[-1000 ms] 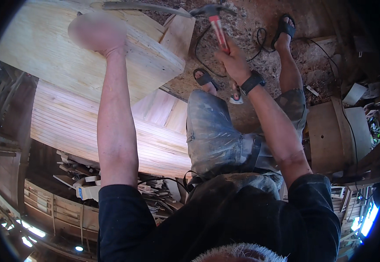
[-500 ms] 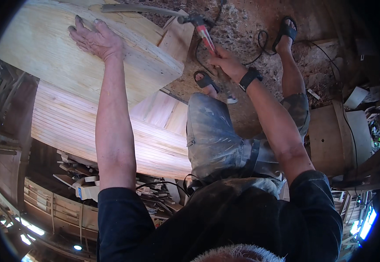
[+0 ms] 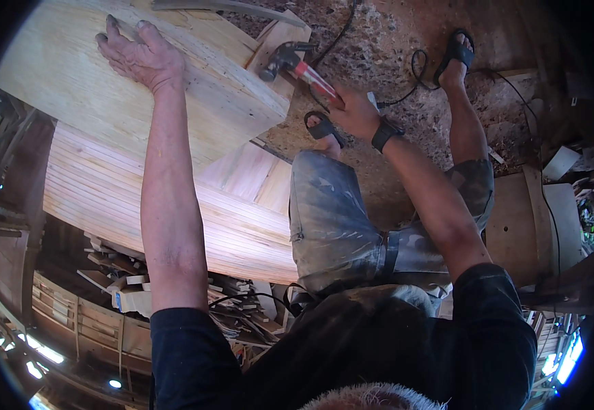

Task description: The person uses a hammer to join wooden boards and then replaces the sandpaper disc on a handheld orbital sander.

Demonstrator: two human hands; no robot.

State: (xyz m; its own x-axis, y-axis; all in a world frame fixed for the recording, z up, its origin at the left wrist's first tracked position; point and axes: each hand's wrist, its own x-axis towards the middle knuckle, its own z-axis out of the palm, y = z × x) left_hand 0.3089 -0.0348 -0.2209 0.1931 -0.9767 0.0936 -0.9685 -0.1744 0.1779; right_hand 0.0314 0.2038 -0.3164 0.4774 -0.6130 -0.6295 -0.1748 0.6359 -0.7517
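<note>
A claw hammer (image 3: 316,80) with a dark head and a red handle is in my right hand (image 3: 357,113), my fingers closed round its grip. Its head hangs just past the end of a pale wooden assembly. My left hand (image 3: 141,56) lies on that assembly's broad plywood panel (image 3: 71,75), fingers stretched out and apart. Along the assembly's far side runs a thick wooden edge (image 3: 235,85). At its right end, a short board (image 3: 280,42) sticks out close to the hammer head; I cannot tell whether they touch.
Beneath the panel lies a slatted pale wood surface (image 3: 126,195). A curved grey strip (image 3: 228,7) rests across the far edge. Black cable (image 3: 416,68) loops over the littered floor near my sandalled foot (image 3: 457,58). Scrap wood (image 3: 242,311) is piled below, with boards (image 3: 515,219) to the right.
The hammer head has swung left and down, toward the end of the wooden assembly. My right hand has shifted slightly, and my left hand appears slightly farther left on the panel.
</note>
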